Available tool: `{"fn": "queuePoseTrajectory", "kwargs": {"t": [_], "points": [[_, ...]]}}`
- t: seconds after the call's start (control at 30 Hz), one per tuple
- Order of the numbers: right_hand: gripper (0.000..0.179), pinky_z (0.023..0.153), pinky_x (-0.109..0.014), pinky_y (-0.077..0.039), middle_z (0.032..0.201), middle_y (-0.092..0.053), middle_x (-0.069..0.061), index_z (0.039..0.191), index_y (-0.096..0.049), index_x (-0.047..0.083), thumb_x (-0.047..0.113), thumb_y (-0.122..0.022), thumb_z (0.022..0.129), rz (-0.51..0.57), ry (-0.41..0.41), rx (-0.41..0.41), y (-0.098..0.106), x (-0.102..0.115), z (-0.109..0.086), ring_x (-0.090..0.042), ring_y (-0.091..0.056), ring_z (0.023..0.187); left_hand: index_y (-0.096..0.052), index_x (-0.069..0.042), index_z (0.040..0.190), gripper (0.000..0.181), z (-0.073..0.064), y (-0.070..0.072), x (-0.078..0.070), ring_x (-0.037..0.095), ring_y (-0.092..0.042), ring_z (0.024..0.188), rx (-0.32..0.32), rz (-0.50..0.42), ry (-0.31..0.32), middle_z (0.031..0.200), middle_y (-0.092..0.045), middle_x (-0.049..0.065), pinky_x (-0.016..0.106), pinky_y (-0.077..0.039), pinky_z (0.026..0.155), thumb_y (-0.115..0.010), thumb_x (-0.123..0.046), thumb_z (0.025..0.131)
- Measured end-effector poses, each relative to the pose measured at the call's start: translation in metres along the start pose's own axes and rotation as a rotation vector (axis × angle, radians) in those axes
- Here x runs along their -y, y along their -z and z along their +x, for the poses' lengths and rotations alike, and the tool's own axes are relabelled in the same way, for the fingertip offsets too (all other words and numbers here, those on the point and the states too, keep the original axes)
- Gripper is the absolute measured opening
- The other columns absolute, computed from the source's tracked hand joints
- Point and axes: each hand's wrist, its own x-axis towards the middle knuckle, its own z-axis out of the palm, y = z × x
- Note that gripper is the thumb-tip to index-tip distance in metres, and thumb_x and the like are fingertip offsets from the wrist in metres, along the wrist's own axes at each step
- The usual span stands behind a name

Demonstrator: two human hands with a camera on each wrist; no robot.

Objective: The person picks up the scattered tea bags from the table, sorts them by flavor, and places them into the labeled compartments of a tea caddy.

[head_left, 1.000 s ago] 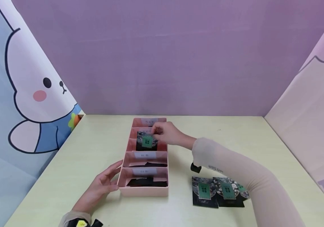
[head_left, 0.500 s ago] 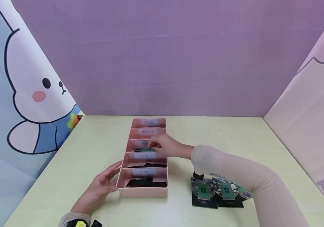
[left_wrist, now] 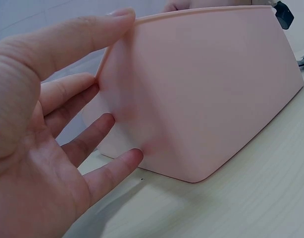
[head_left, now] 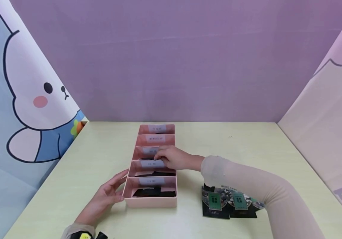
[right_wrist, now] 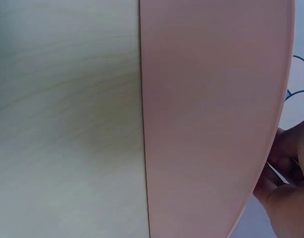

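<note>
A long pink divided box (head_left: 152,202) with labelled compartments stands on the table. My right hand (head_left: 173,157) reaches into its middle compartment, fingertips dipped below the divider and curled at a dark tea sachet (head_left: 146,158), of which a thin top edge shows. The right wrist view has this hand (right_wrist: 288,178) past the box rim, its fingers bent and their tips hidden. My left hand (left_wrist: 58,124) steadies the box's near left corner. Its thumb lies at the rim and its extended fingertips touch the side wall. Black sachets (head_left: 148,192) lie in the front compartment.
Several green-labelled black tea sachets (head_left: 215,201) lie overlapping on the table to the right of the box, partly under the right sleeve (head_left: 248,176). A purple backdrop (head_left: 182,66) rises behind the table (head_left: 111,139).
My right hand has brought the green-labelled tea sachet down and toward me into the middle compartment, where most of it is now hidden. The left hand and box have stayed put.
</note>
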Motion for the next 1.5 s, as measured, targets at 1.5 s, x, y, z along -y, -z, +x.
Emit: {"fn": "queuePoseTrajectory", "kwargs": {"t": [1.5], "points": [[0.038, 0.084, -0.040, -0.047, 0.112, -0.059, -0.008, 0.127, -0.063, 0.008, 0.013, -0.072, 0.090, -0.358, 0.043, -0.041, 0.055, -0.019, -0.066, -0.024, -0.052, 0.097, -0.028, -0.004, 0.156, 0.073, 0.000, 0.000, -0.001, 0.004, -0.039, 0.137, 0.014, -0.013, -0.005, 0.159, -0.032, 0.000, 0.025, -0.039, 0.106, -0.059, 0.009, 0.091]]}}
